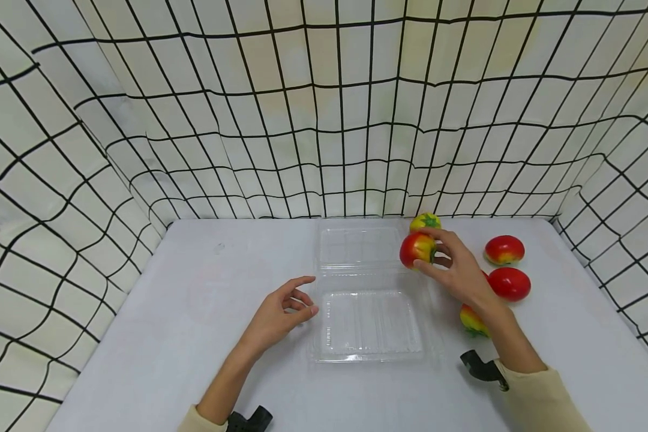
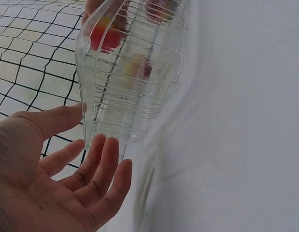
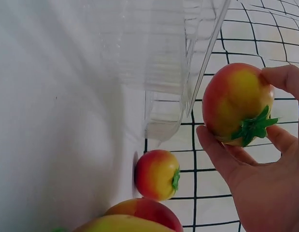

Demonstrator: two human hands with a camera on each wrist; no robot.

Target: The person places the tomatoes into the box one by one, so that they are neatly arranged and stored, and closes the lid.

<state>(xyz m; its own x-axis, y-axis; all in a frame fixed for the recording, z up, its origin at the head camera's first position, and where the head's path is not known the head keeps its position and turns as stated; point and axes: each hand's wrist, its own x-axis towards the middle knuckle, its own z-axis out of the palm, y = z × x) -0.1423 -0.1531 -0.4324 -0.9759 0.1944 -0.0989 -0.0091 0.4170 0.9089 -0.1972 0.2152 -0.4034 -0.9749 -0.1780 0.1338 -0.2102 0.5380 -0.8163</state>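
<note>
My right hand [image 1: 459,273] pinches a red-and-yellow toy tomato [image 1: 416,250] between thumb and fingers, above the right side of an open clear plastic clamshell box [image 1: 372,324]. In the right wrist view, the green leafy top of the held tomato [image 3: 238,104] faces toward the palm. My left hand [image 1: 278,312] is beside the box's left edge, fingers loosely bent and holding nothing. Its fingertips [image 2: 110,145] are right at the rim of the box in the left wrist view. The lid [image 1: 362,246] lies folded back, away from me.
A yellow tomato with a green top [image 1: 425,222] lies behind the held one. To the right are a red fruit with a yellow end [image 1: 504,249], a red fruit [image 1: 510,284] and a yellow-red one [image 1: 472,321], partly hidden by my right arm. Black netting over white walls surrounds the white table [image 1: 194,288].
</note>
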